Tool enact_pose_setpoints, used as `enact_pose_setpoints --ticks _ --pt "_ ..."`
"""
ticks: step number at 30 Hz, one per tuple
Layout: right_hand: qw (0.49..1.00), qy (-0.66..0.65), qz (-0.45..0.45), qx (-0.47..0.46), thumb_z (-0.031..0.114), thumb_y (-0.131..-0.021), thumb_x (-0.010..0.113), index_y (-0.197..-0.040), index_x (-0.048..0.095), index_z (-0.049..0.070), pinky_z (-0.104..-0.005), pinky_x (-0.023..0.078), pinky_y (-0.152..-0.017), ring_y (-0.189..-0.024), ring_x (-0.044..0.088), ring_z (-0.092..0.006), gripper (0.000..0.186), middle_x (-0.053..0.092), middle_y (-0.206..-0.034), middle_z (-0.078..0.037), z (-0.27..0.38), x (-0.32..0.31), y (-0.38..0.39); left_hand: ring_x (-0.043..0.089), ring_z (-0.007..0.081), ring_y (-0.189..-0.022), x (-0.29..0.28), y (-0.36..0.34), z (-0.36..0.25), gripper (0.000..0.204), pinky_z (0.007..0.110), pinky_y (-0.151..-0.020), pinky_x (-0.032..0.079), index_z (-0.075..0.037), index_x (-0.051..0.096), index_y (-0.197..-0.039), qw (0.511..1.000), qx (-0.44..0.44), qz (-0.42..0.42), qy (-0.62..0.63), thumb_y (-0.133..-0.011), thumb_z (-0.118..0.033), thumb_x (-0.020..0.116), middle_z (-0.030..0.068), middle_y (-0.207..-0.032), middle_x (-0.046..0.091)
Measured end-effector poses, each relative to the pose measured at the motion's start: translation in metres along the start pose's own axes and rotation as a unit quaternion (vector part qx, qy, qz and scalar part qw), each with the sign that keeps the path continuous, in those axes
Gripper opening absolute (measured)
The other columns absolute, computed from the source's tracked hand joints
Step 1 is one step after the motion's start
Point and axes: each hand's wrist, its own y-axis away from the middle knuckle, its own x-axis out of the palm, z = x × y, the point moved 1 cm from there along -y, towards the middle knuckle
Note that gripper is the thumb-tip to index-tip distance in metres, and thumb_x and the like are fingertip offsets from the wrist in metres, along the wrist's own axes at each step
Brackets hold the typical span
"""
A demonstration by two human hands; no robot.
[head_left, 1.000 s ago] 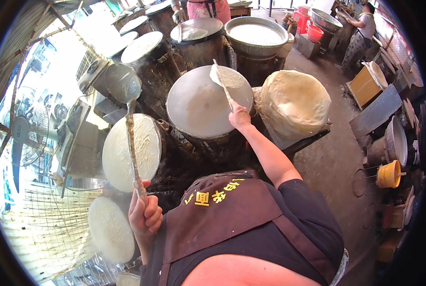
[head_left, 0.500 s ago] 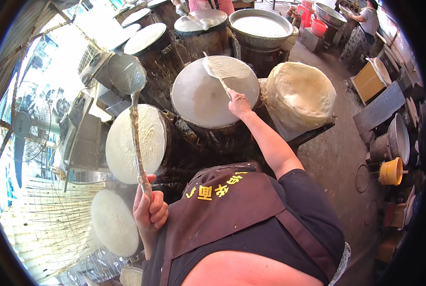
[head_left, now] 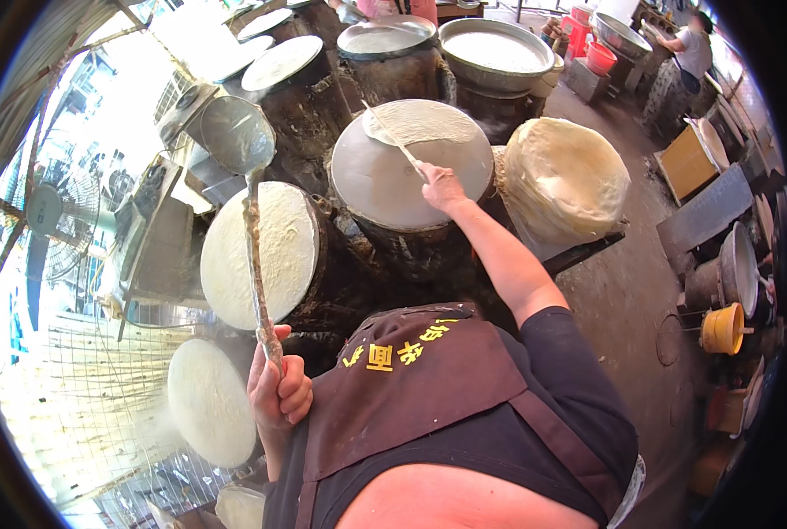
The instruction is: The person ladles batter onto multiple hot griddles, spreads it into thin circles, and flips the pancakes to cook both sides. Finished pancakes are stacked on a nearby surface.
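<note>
My left hand (head_left: 279, 388) is closed around the long, crusted handle of a metal ladle (head_left: 253, 247). The ladle's bowl is raised above and beyond the griddle at left. In my right hand (head_left: 444, 188) is a thin batter spreader (head_left: 398, 141), reaching over a round griddle (head_left: 371, 181) ahead of me. Pale batter (head_left: 433, 122) lies along that griddle's far side, next to the spreader; its nearer surface is bare grey. A pale batter sheet (head_left: 261, 256) covers the griddle at left. To the right of the middle griddle sits a stack of thin round sheets (head_left: 565, 176).
Behind stand more round griddles (head_left: 281, 63) and a wide metal basin (head_left: 497, 46) of white contents. A co-worker's gloved hand (head_left: 349, 12) is at the far griddle; another person (head_left: 693, 53) stands far right. At left is a fan (head_left: 54, 212); a yellow bucket (head_left: 721, 328) is at right.
The spreader has swung left across the far side of the middle griddle, and the batter there reaches further left. The co-worker's gloved hand has drawn back from the far griddle. My left hand keeps the ladle raised.
</note>
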Motion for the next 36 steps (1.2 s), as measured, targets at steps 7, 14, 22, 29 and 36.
enact_pose_setpoints --ticks 7,14,22,29,36 --pt "0.999 0.008 -0.033 0.006 0.004 -0.073 0.052 -0.126 0.057 0.015 -0.0405 0.050 -0.091 -0.103 0.062 -0.0350 0.054 0.064 -0.113 -0.018 -0.073 -0.034 -0.033 0.025 0.0029 -0.037 0.021 -0.004 0.019 0.049 0.018 -0.028 0.028 -0.006 0.024 -0.143 0.998 0.044 -0.047 0.017 -0.101 -0.024 0.042 -0.0019 -0.060 0.032" --pt "0.980 -0.056 0.109 -0.158 0.002 -0.074 0.055 -0.127 0.055 0.013 -0.0389 0.051 -0.088 -0.099 0.064 -0.0345 0.055 0.064 -0.113 -0.019 -0.047 -0.028 -0.001 0.025 0.0026 -0.037 0.057 -0.023 0.040 0.050 0.018 -0.028 0.028 -0.005 0.024 -0.143 0.995 0.068 -0.077 -0.013 -0.102 -0.026 0.043 -0.0028 -0.060 0.032" --pt "0.982 -0.073 0.102 -0.138 -0.001 -0.074 0.055 -0.127 0.055 0.010 -0.0348 0.050 -0.092 -0.105 0.064 -0.0297 0.054 0.064 -0.115 -0.019 -0.090 -0.048 -0.056 0.024 0.0016 -0.037 0.091 -0.045 0.053 0.051 0.017 -0.027 0.027 -0.003 0.025 -0.142 0.989 0.084 -0.121 -0.028 -0.101 -0.027 0.044 -0.0035 -0.059 0.031" --pt "0.954 -0.151 0.152 -0.211 0.000 -0.076 0.056 -0.129 0.055 0.011 -0.0333 0.049 -0.092 -0.107 0.063 -0.0272 0.055 0.062 -0.121 -0.017 -0.112 -0.061 -0.052 0.022 0.0012 -0.036 0.109 -0.035 0.056 0.050 0.017 -0.027 0.024 -0.003 0.029 -0.140 0.978 0.122 -0.163 -0.053 -0.101 -0.029 0.046 -0.0039 -0.058 0.031" --pt "0.928 -0.158 0.253 -0.225 -0.004 -0.077 0.054 -0.132 0.053 0.013 -0.0312 0.048 -0.093 -0.108 0.062 -0.0246 0.058 0.062 -0.123 -0.014 -0.108 -0.057 -0.070 0.026 0.0020 -0.037 0.117 -0.036 0.064 0.051 0.017 -0.027 0.026 -0.007 0.024 -0.144 0.977 0.118 -0.180 -0.005 -0.101 -0.026 0.045 -0.0015 -0.060 0.034"
